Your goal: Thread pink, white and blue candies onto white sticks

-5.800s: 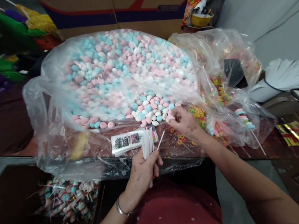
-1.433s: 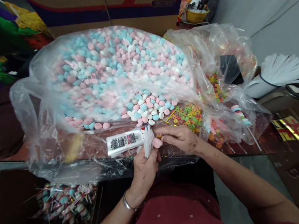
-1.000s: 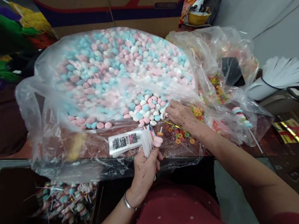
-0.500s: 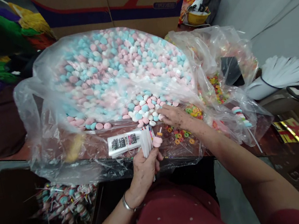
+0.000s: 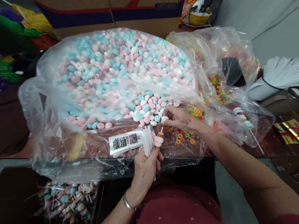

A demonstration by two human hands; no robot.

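My left hand (image 5: pixel 148 163) is closed round a bundle of white sticks (image 5: pixel 148 142) and one stick that bears pink marshmallows (image 5: pixel 158 141) with an orange ring candy above them. At the right edge of a loose pile of pink, blue and white marshmallows (image 5: pixel 146 108), my right hand (image 5: pixel 178 117) has its fingers bent in a pinch. A white marshmallow (image 5: pixel 164 118) is at those fingertips. Just below the right hand lie small coloured ring candies (image 5: pixel 180 135). Printed clear wrappers (image 5: pixel 126 143) lie to the left of the bundle.
A large clear bag of marshmallows (image 5: pixel 119 63) fills the table's back. Bags of ring candies (image 5: pixel 219 85) are at right, near a finished candy stick (image 5: pixel 243 118) and a sheaf of white sticks (image 5: pixel 287 71). Below left, an open carton (image 5: pixel 10 217) holds many candy sticks.
My right hand has drawn slightly right from the pile, its fingers now curled at a white marshmallow. My left hand keeps its hold on the bundle.
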